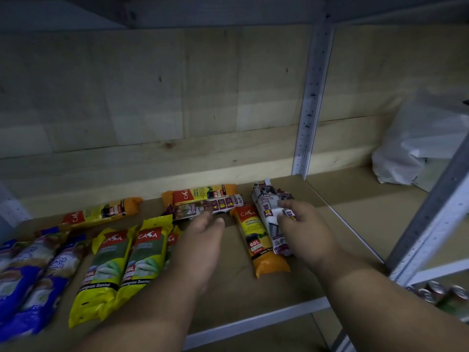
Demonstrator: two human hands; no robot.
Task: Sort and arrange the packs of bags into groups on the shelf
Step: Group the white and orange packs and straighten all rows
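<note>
Packs of bags lie on the wooden shelf (355, 199). My right hand (302, 227) grips a white drawstring-bag pack (269, 204), lying against an orange-and-yellow pack (256, 240). My left hand (203, 235) reaches with relaxed fingers toward a second drawstring pack (215, 205), its fingertips just short of it. Behind that lies another orange pack (203, 193), and one more (101, 213) sits further left. Two yellow-and-green packs (127, 262) lie side by side at the front, with several blue packs (30, 275) at far left.
A white perforated metal upright (312, 102) stands at the back, another (431, 217) at the right front. A white plastic bag (418, 143) sits on the shelf at far right. Tin cans (441, 293) show on a lower shelf. Bare shelf board lies right of my right hand.
</note>
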